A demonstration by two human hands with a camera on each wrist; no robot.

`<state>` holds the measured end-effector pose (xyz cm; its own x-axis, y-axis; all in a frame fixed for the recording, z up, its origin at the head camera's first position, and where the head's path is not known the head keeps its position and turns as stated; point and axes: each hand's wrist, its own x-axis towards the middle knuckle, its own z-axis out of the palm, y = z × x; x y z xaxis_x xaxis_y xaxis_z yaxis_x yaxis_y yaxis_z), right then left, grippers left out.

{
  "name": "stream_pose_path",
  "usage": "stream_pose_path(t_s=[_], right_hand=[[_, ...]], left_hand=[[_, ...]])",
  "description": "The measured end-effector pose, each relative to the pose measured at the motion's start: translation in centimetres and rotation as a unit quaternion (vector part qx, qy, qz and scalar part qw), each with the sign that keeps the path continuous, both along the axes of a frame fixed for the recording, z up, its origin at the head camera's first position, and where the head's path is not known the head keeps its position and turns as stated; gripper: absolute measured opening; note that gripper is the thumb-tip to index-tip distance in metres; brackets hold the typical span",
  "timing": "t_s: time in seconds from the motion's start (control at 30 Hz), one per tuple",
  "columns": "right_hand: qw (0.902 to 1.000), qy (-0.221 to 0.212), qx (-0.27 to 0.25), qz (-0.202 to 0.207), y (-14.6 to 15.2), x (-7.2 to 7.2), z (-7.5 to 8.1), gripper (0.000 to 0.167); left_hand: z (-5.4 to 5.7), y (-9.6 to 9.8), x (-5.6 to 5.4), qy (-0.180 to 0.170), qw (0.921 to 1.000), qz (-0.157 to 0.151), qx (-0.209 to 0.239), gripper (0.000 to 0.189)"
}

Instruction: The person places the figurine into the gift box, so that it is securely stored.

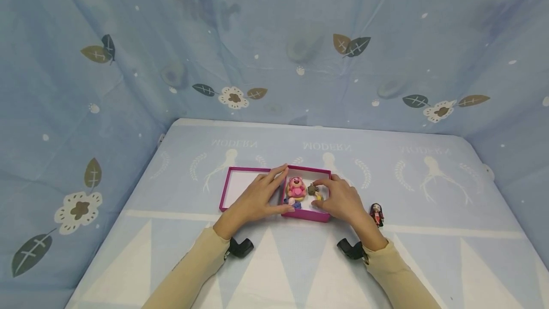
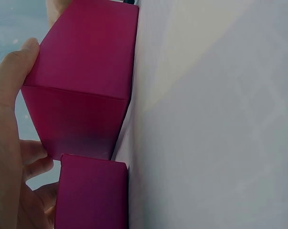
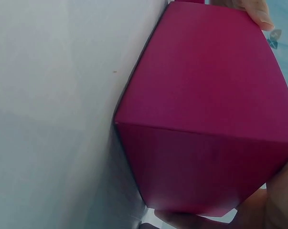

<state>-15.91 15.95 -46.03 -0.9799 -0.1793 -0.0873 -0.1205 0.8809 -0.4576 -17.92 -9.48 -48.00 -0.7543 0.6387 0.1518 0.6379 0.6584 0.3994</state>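
Magenta box stands open-topped on a table, between the two hands. Table cover is pale blue and white, printed with triangles, antlered heads and the word MODERN. Blue fabric with leaves and white flowers rises behind the table and at both sides. A small dark-haired doll rests to the right of the box, beside the right forearm.

Box interior is white. Contents noted: pink bear figure at left; blue-and-pink figure in the near left corner; small brown figure right of the bear; yellow item, partly hidden. A shallow magenta tray, white inside, lies just left of the box.

Left hand is spread along the box's left wall, fingers released and fairly straight, touching it. Right hand spans the right wall, thumb and index reaching inside beside the brown figure and yellow item; whether they grasp either cannot be told.
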Motion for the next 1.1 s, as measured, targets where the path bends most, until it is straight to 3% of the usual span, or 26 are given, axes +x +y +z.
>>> stream_pose_path(t_s=[0.77,0.93,1.1], right_hand=[[1.0000,-0.004,-0.004,0.006,-0.1,0.0,-0.1,0.052],[0.9991,0.008,-0.021,0.035,0.5,0.1,0.1,0.055],[0.9940,0.018,-0.075,0.078,3.2,0.1,1.7,0.058]], left_hand=[[0.2,-0.3,0.0,0.008,1.0000,-0.001,-0.003,0.098],[0.1,-0.3,0.0,0.010,0.9999,-0.003,-0.001,0.097],[-0.1,-0.1,0.0,0.012,0.9999,-0.010,0.004,0.097]])
